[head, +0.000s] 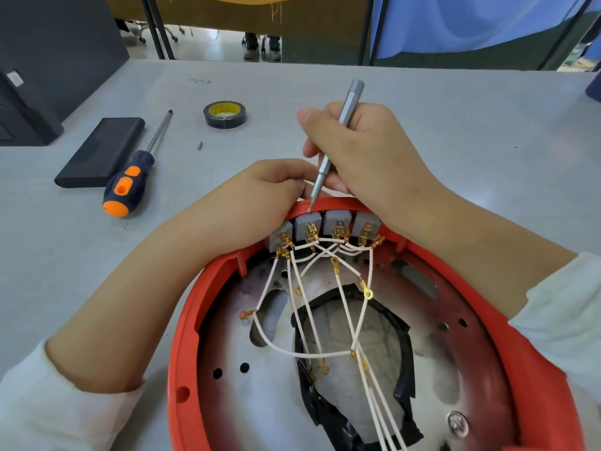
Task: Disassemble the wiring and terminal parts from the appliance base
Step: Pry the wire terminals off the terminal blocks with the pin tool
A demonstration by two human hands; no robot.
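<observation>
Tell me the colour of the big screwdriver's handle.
Dark blue and orange handle, clearest in the head view.

table (455,131) right: open; left: screwdriver (130,182), black case (100,153), tape (224,114)

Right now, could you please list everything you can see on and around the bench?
appliance base: one, red rim, near centre
switch blocks: four, grey, at base's far rim
wires: several, white with gold terminals, across base
precision screwdriver: one, silver, tip at the blocks
large screwdriver: one, orange and navy, left
tape roll: one, black, far centre
flat case: one, black, far left
table: one, grey
left hand: grips base rim
right hand: holds precision screwdriver
</observation>
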